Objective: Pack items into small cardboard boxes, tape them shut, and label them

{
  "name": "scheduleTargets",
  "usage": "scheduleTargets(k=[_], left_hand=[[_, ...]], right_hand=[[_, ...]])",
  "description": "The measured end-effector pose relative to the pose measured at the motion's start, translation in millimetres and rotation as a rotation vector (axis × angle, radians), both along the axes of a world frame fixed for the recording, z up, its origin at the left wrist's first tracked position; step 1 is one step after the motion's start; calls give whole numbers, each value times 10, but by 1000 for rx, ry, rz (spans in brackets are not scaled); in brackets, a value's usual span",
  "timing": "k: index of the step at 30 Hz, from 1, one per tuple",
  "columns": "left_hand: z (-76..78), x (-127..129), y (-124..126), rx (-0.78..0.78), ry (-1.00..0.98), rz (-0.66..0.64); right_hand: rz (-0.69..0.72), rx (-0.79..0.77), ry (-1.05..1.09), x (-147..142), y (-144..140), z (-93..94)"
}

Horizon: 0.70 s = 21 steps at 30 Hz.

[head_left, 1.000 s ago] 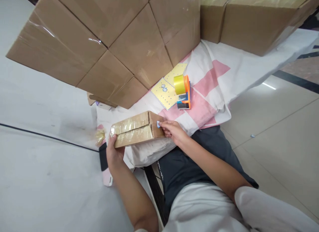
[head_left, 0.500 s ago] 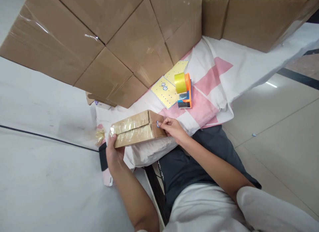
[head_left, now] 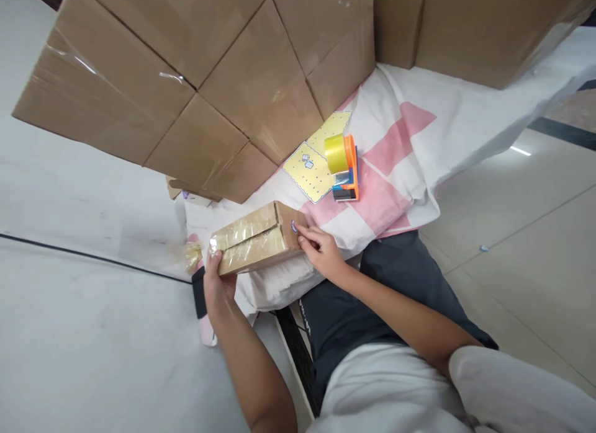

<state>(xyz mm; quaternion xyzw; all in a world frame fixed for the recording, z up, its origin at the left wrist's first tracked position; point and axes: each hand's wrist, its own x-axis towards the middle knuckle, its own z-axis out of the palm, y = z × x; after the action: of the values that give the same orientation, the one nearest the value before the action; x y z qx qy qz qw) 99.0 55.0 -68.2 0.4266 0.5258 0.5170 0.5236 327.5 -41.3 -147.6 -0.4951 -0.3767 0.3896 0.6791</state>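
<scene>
Where pink-checked cloth [head_left: 400, 141] sags, both hands [head_left: 218, 284] clasped round a tape-glossed oblong carton [head_left: 254, 237]

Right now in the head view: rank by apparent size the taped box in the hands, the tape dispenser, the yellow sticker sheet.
1. Taped box, held by the left hand and right hand; clearly largest, though nearest the camera.
2. Yellow sticker sheet.
3. Tape dispenser; close to the sheet in size and partly covering it, so 2 and 3 are unsure.
</scene>
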Motion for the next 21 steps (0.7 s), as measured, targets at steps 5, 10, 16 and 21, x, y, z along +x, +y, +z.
scheduleTargets(k=[5, 10, 16, 21], left_hand=[[-5, -3, 4, 14, 21, -15], [-21, -7, 28, 13, 26, 15], [-38, -7, 39, -16, -8, 47], [-35, 5, 33, -9, -25, 61]], right_hand=[[74, 27, -51, 19, 48, -83], [121, 31, -31, 63, 49, -76], [80, 59, -30, 90, -6, -64], [121, 83, -59, 109, -29, -97]])
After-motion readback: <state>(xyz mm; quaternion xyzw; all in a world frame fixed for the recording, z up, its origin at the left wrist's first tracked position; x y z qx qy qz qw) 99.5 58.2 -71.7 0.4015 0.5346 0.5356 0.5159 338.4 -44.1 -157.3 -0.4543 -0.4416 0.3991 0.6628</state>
